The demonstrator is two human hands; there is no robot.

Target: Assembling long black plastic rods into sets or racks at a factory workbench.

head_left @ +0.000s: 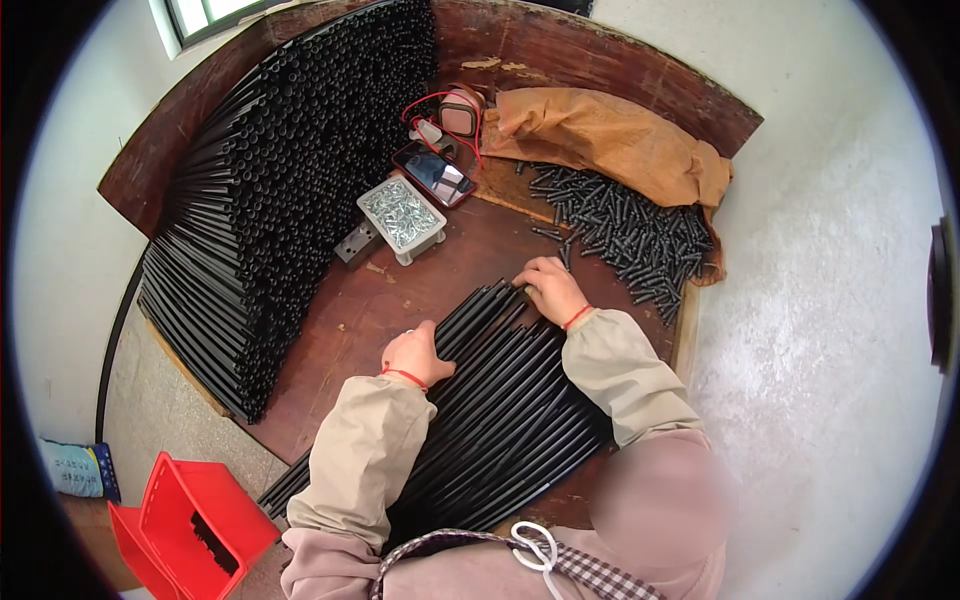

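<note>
A spread of long black tubes (500, 410) lies before me, running from the lower left up to the table's middle. My left hand (415, 357) is closed at the left edge of this layer, its thumb over the outer tubes and the other fingers partly hidden. At the far ends of the tubes, my right hand (550, 290) has its fingers pinched together; what is between the fingertips is too small to make out. Just beyond that hand lies a heap of short black ribbed fittings (620, 225), partly under an orange-brown cloth sack (610, 130).
A big stack of black tubes (300, 150) fills the table's left side. Toward the back are a white tray of small metal parts (402, 215), a metal block (357, 243), a phone (435, 172) and a red cable (480, 140). A red bin (200, 490) stands lower left.
</note>
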